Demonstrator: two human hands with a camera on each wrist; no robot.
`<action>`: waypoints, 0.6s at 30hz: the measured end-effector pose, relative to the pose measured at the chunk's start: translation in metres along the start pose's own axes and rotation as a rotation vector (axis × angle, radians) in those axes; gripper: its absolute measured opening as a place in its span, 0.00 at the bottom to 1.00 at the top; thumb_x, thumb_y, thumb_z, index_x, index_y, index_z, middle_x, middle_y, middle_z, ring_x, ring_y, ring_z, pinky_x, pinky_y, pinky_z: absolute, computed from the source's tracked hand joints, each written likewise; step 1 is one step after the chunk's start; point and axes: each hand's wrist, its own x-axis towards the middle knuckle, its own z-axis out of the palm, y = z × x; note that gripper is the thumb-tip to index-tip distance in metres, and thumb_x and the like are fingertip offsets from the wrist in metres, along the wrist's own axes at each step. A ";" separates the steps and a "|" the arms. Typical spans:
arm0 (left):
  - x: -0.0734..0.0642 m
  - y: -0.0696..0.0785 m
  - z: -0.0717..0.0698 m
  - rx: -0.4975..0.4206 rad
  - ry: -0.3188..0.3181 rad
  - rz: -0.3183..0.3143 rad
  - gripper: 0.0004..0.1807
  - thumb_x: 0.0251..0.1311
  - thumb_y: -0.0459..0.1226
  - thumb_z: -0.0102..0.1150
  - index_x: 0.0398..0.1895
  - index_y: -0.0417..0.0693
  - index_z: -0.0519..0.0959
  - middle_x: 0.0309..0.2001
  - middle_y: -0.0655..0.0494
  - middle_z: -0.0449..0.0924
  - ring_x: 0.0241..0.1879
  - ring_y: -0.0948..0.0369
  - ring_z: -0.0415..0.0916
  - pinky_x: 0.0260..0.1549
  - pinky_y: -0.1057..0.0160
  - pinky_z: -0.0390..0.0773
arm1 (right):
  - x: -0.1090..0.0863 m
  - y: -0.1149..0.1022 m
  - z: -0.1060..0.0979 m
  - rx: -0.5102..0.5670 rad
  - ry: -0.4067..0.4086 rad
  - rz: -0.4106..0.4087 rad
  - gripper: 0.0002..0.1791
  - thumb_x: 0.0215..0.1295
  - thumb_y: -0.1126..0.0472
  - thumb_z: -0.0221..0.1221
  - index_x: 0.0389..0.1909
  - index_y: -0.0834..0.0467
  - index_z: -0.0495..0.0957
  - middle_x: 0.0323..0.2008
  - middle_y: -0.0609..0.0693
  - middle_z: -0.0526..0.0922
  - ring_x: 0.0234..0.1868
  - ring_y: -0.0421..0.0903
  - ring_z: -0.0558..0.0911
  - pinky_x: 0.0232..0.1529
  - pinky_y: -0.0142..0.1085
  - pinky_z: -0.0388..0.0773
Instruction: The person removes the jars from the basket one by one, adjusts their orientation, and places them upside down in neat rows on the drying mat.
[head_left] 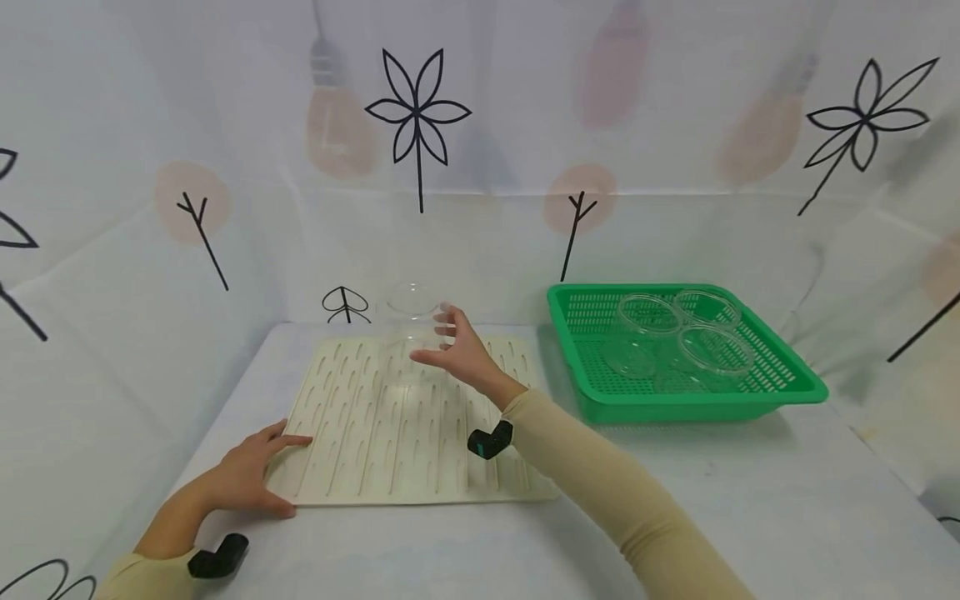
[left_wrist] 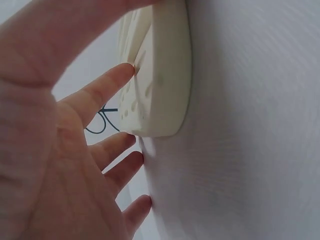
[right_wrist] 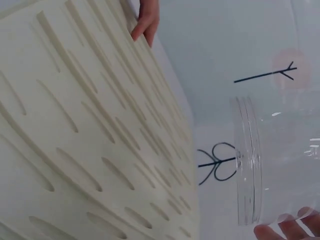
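Note:
A cream draining mat (head_left: 360,442) with rows of raised slots lies on the table. My left hand (head_left: 247,473) is at its near left corner. One fingertip touches the mat's edge (left_wrist: 167,85) in the left wrist view, while the other fingers spread out along the side. Over the far part of the mat, my right hand (head_left: 461,354) holds a clear jar (head_left: 411,312), thumb toward me and fingers curved at its right side. In the right wrist view the jar (right_wrist: 285,165) has its ridged end toward the mat, and fingertips (right_wrist: 295,231) overlap its wall.
On the right stands a green slotted basket (head_left: 675,408) with several clear jars (head_left: 716,350) inside. Behind the table hangs a white patterned cloth (head_left: 480,250), close to the mat's far edge. White cloth (head_left: 675,492) covers the table.

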 end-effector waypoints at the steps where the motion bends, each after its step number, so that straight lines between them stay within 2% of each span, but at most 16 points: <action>1: 0.000 0.000 0.000 -0.005 0.002 0.000 0.51 0.25 0.60 0.75 0.59 0.50 0.70 0.63 0.27 0.54 0.59 0.31 0.55 0.44 0.31 0.62 | 0.002 0.001 0.001 0.006 -0.001 0.004 0.51 0.52 0.55 0.69 0.71 0.55 0.47 0.66 0.55 0.59 0.63 0.54 0.65 0.55 0.45 0.70; 8: -0.003 0.000 -0.001 -0.019 0.011 0.009 0.51 0.26 0.59 0.75 0.59 0.50 0.70 0.63 0.27 0.54 0.58 0.31 0.56 0.45 0.32 0.63 | 0.017 0.007 0.015 0.041 0.014 -0.023 0.51 0.51 0.57 0.69 0.71 0.57 0.48 0.65 0.59 0.58 0.65 0.54 0.62 0.59 0.44 0.66; 13: -0.004 0.001 -0.001 -0.019 0.018 0.011 0.51 0.26 0.59 0.75 0.59 0.48 0.70 0.63 0.27 0.54 0.58 0.30 0.56 0.45 0.32 0.63 | 0.025 0.011 0.028 -0.011 0.092 0.031 0.52 0.49 0.51 0.70 0.70 0.52 0.50 0.63 0.54 0.63 0.63 0.50 0.65 0.55 0.45 0.70; 18: -0.006 0.001 0.000 -0.030 0.015 0.007 0.51 0.27 0.59 0.75 0.59 0.49 0.70 0.63 0.28 0.54 0.58 0.31 0.56 0.45 0.33 0.63 | 0.032 0.019 0.039 -0.058 0.142 0.084 0.51 0.48 0.50 0.71 0.70 0.51 0.52 0.61 0.54 0.65 0.59 0.54 0.67 0.49 0.45 0.73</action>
